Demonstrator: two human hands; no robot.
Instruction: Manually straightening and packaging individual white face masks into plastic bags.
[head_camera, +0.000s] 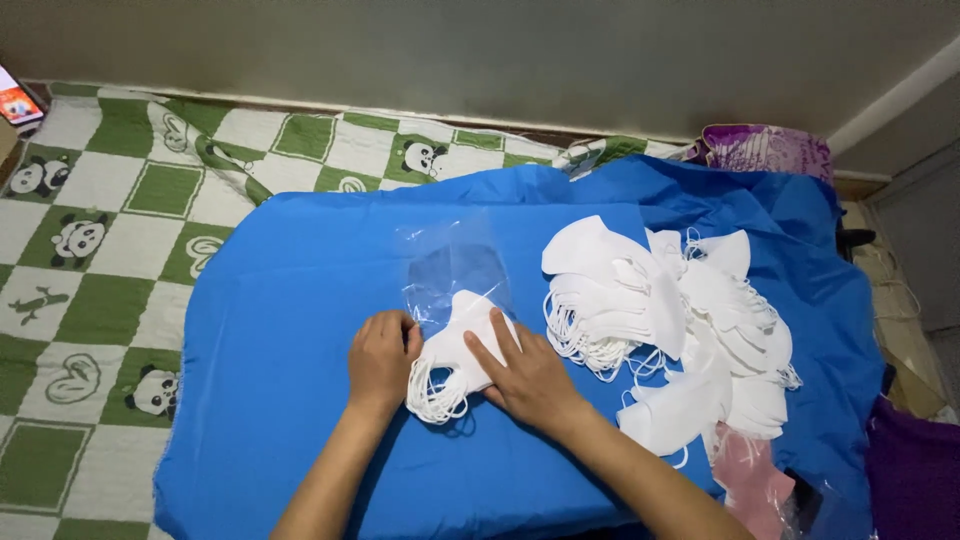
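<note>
The left hand (380, 360) lay on a blue cloth (280, 300), w/ its fingers curled in a bit and its tips touching the left edge of a small stack of white masks (455, 350). The right hand (528, 378) lay flat on the right side of that same stack, fingers spread wide & pointing up-left, pressing the masks down. Neither hand had a real grip on it; both just rested on top. The stack sat in the middle of the blue cloth, between the 2 hands, w/ its thin white ear loops (437, 400) hanging out at the bottom.

The top of the stack was poking into a clear plastic bag (450, 270), which lay flat just above the hands. Can't tell how far in the masks went.

To the right, near the right hand but not touching it, was a big messy pile of white masks (680, 320), loops all tangled. Below that pile lay something pink (750, 480). Under the blue cloth was a green & white checked blanket w/ pandas (90, 250). A purple bag (770, 150) sat at the far right by the wall.
</note>
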